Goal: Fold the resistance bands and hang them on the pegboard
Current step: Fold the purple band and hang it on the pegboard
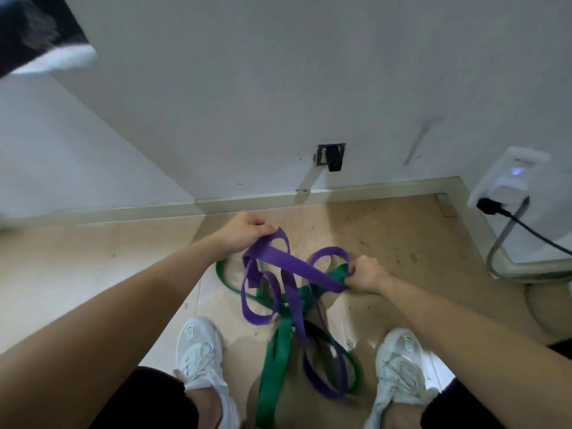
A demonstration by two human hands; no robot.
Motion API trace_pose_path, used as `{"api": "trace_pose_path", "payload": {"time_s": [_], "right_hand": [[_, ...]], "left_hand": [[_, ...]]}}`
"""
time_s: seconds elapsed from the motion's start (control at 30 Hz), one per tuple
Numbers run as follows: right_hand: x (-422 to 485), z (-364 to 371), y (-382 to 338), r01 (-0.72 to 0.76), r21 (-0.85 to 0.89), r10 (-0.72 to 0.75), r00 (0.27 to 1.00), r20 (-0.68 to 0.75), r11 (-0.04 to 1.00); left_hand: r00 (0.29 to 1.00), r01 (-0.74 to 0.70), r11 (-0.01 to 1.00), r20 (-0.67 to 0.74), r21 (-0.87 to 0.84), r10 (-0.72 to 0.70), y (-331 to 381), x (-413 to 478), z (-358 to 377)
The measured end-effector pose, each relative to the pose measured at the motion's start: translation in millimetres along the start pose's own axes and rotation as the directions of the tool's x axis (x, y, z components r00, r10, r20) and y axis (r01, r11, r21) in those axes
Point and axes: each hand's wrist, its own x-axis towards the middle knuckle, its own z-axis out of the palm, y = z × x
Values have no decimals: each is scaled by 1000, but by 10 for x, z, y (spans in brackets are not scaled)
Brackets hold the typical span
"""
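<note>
Band pile (pixel 280 345) on floor (pixel 93 274) between shoes (pixel 198 348), upper loops between left hand (pixel 244 232) and right hand (pixel 366 275); wall (pixel 278 88) beyond.

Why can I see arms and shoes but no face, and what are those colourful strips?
The camera sits on the person's head and looks down, so you see only their own arms and white shoes. No robot here, just two bare hands. The left hand and the right hand each grip the purple band, holding a piece of it between them. A green band is tangled with it and bunches up by the right hand; the rest of both trails on the tan floor between the feet. Ahead is a white wall. No pegboard shows in this picture.
</note>
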Motion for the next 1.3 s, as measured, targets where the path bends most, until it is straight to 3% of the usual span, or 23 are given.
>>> {"api": "trace_pose_path", "payload": {"time_s": [0.17, 0.3, 0.4, 0.53, 0.73, 0.87, 1.0, 1.2, 1.3], "right_hand": [[-152, -275, -271, 54, -37, -52, 997, 50, 998], [-284, -671, -557, 215, 55, -210, 975, -77, 975], [-505, -1038, -870, 369, 242, -351, 929, -114, 898], [-782, -1389, -1191, 473, 246, -466, 880, -91, 846], [-1124, -1813, -1513, 585, 276, -498, 803, -326, 763], [-1349, -2086, -1751, 664, 392, -556, 747, -365, 636], [-1408, -2069, -1880, 737, 448, -579, 676, -456, 507], [-1334, -1968, -1895, 766, 425, -588, 642, -491, 482], [-1298, -1943, -1890, 745, 487, -563, 665, -491, 456]], "left_hand": [[994, -105, 992, -44, -70, 102, 603, -153, -289], [965, -257, 959, -90, -120, 247, 1063, -351, -533], [935, -349, 925, -130, -154, 331, 1387, -530, -655], [885, -437, 888, -244, -145, 396, 1736, -724, -795], [826, -527, 831, -338, -178, 451, 2060, -815, -966], [801, -571, 787, -370, -235, 471, 2132, -810, -1017], [808, -589, 680, -317, -438, 496, 2112, -794, -1047], [800, -593, 678, -219, -434, 559, 1978, -829, -1142], [807, -585, 696, -213, -417, 551, 1934, -820, -1203]]}}
